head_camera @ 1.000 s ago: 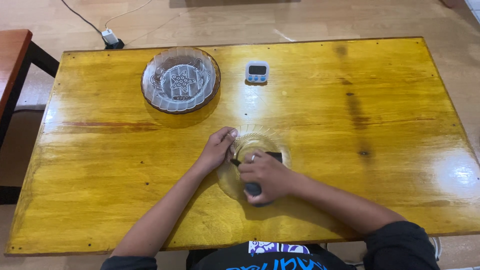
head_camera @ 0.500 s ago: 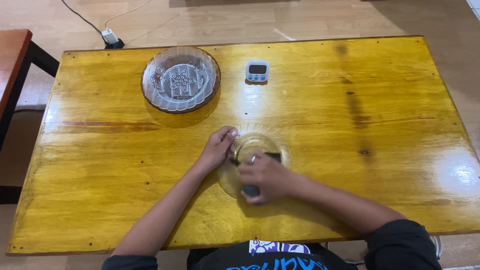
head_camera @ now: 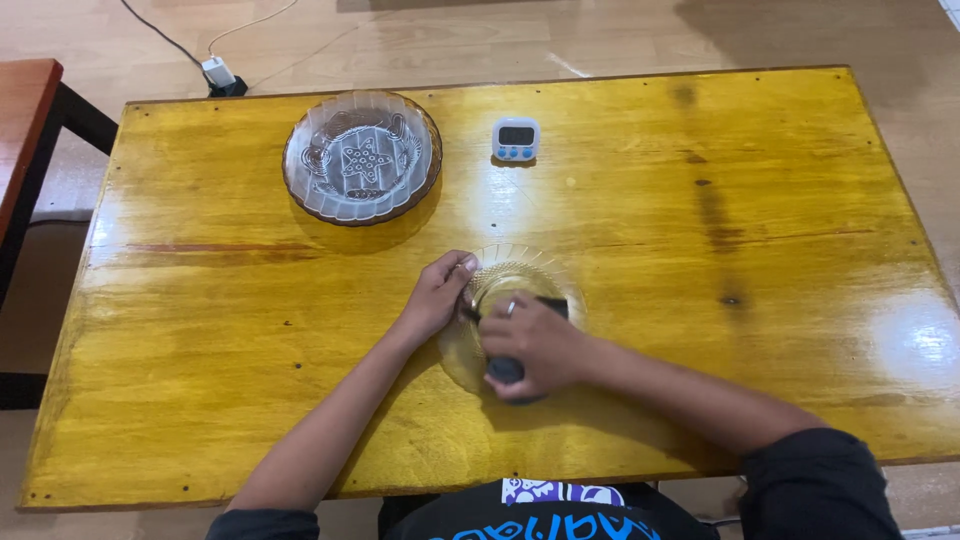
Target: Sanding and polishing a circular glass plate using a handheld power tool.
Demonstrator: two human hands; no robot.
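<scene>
A clear ribbed glass plate [head_camera: 520,270] lies near the front middle of the yellow wooden table [head_camera: 700,250]. My left hand [head_camera: 440,295] grips the plate's left rim. My right hand [head_camera: 530,345] rests over the plate and is closed around a dark object [head_camera: 505,370], with another dark end [head_camera: 553,304] sticking out at the far side of the hand. What the dark object is cannot be made out. Most of the plate's middle is hidden under my right hand.
A second, larger patterned glass plate [head_camera: 360,157] sits at the back left of the table. A small white digital timer [head_camera: 516,138] stands behind the middle. A dark red table [head_camera: 25,120] is at the left, and a cable with a plug [head_camera: 218,72] lies on the floor.
My right hand has shifted slightly over the glass plate with the dark object. My left hand stays on the rim.
</scene>
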